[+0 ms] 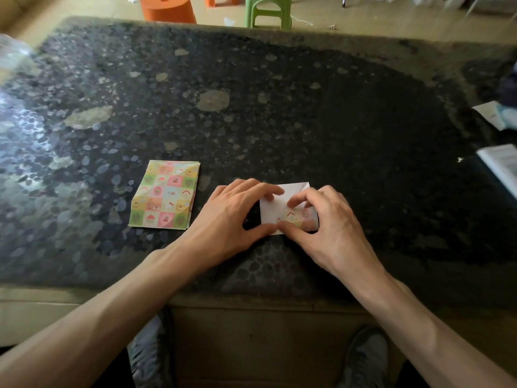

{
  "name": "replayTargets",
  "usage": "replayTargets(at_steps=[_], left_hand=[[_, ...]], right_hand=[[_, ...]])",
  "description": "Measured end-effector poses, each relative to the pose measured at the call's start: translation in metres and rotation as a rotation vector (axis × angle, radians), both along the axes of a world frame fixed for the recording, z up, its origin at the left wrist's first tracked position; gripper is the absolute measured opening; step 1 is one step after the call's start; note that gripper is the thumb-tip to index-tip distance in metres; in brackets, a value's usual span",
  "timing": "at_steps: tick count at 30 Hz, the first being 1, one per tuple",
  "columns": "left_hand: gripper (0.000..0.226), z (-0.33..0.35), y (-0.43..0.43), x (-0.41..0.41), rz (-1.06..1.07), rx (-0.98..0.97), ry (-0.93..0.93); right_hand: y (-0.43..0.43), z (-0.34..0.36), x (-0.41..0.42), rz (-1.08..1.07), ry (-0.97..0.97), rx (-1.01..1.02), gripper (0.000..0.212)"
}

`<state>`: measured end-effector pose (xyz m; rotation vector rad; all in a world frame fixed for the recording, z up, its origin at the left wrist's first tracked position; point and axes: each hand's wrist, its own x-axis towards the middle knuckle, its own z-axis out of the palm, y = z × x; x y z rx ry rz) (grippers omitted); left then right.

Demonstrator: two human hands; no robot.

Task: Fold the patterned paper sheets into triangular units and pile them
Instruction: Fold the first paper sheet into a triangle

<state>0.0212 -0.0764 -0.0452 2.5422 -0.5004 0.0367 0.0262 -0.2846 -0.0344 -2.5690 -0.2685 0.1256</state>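
Dark speckled table (279, 107): my left hand (232, 211) presses 1 sheet (271, 214) flat, steadying it while my right hand (327, 219) pinches its patterned flap (299, 217); stack (165, 194) parked left.

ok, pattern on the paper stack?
The paper stack has pastel checkered squares with small pictures; head view.

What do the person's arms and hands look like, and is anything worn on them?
Both forearms are bare to the picture's edge; no sleeve shows. The left hand and the right hand wear no glove, and I see no ring, watch or bracelet. Tendons stand out on their backs.
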Motion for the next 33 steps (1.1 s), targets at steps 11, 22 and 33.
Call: replayTargets(at_steps=[11, 22, 33], left_hand=[[0.021, 0.0, 0.006, 0.006, -0.09, 0.032, 0.014], [0.028, 0.01, 0.008, 0.006, -0.124, 0.07, 0.031], [0.03, 0.012, 0.01, 0.008, -0.154, 0.058, 0.079]], right_hand=[[0.0, -0.002, -0.001, -0.016, 0.001, 0.015, 0.047], [-0.001, -0.012, -0.006, 0.014, -0.063, 0.008, 0.058], [0.003, -0.017, -0.01, -0.002, -0.1, -0.049, 0.082]])
